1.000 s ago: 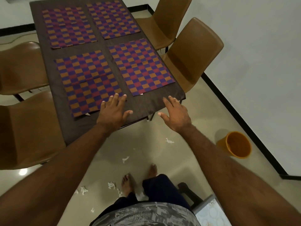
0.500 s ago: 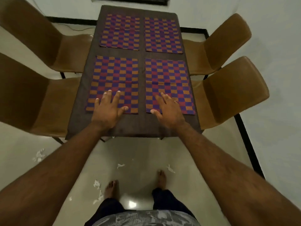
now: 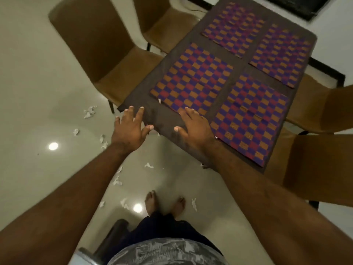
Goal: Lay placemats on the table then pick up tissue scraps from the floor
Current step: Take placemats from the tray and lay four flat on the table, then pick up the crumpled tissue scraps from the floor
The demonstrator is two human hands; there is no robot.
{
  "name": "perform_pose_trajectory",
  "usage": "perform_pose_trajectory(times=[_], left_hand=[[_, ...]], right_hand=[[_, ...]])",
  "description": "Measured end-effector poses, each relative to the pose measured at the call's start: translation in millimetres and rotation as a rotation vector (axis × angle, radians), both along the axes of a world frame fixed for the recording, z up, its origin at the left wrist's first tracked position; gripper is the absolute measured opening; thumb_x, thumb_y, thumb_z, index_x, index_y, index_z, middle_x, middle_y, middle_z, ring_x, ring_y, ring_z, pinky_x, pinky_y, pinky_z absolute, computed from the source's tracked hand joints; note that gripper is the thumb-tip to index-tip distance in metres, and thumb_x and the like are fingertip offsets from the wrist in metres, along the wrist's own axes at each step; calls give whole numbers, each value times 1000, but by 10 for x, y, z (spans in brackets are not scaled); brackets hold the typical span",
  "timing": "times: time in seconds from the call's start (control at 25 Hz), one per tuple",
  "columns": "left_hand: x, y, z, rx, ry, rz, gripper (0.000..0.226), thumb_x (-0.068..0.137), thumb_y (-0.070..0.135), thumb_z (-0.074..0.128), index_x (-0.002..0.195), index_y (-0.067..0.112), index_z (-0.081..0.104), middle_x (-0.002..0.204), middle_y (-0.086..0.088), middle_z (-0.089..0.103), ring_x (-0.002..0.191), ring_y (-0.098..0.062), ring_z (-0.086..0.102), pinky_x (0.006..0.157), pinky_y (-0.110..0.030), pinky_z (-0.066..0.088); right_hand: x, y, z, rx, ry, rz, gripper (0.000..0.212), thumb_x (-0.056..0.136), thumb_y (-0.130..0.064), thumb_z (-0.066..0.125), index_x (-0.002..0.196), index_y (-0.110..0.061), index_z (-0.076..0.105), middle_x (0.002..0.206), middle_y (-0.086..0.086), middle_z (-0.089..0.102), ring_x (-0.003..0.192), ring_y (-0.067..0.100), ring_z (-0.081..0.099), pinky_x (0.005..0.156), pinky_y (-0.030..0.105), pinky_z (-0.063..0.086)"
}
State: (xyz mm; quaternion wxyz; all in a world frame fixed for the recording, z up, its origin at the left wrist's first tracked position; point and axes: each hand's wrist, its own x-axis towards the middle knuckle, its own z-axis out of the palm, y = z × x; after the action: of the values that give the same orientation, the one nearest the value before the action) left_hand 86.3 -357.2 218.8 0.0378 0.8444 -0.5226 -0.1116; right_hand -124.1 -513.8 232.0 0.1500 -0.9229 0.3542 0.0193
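Observation:
Several checkered purple, red and orange placemats lie flat on the dark table [image 3: 164, 119]: a near left placemat [image 3: 193, 81], a near right placemat [image 3: 252, 117] and two at the far end. My left hand [image 3: 131, 129] hovers with fingers spread over the table's near left corner, empty. My right hand [image 3: 194, 125] rests flat on the table's near edge, fingertips at the near left placemat's corner. White tissue scraps lie on the floor: one cluster [image 3: 89, 111] left of the table, others [image 3: 116, 180] under my left arm and a scrap [image 3: 194, 203] by my feet.
Brown chairs stand on both sides of the table, one at the left [image 3: 99, 52] and one at the right [image 3: 315, 161]. My bare feet [image 3: 164, 204] stand on the glossy pale floor. A dark chair part [image 3: 112, 236] shows at the bottom left.
The view has swung left and tilted. My left hand slid off the near left placemat to the table's corner. My right hand moved from the right placemat to the table edge.

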Motion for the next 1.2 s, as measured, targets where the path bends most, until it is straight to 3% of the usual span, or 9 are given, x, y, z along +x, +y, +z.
perform_pose_trajectory(times=[0.32,0.68,0.92,1.2], left_hand=[[-12,1024,-354,47,49,369,78,101,65,33,162,17,24,165,-23,28,152,-42,26,116,-63,27],[-1631,1561,-1020,44,95,709,79,101,66,34,162,17,23,165,-23,26,152,-41,26,117,-61,26],[-2704,1625,-2179,189,228,719,82,101,61,44,164,22,9,170,-18,13,156,-38,16,122,-58,19],[-3312,1830,-4322,359,299,622,86,100,53,49,164,22,2,171,-17,7,157,-36,11,123,-55,17]], right_hand=[[656,590,-220,62,8,358,67,100,-54,45,156,-22,27,163,8,27,150,27,24,116,50,30],[-346,941,-1095,169,90,633,67,100,-54,44,157,-26,23,164,7,25,150,27,23,119,49,25],[-1447,1071,-2506,288,275,626,63,102,-49,42,156,-22,25,164,5,25,150,25,23,119,43,23],[-2254,1099,-4956,374,449,501,61,101,-43,47,154,-14,34,162,6,30,150,23,24,120,40,27]])
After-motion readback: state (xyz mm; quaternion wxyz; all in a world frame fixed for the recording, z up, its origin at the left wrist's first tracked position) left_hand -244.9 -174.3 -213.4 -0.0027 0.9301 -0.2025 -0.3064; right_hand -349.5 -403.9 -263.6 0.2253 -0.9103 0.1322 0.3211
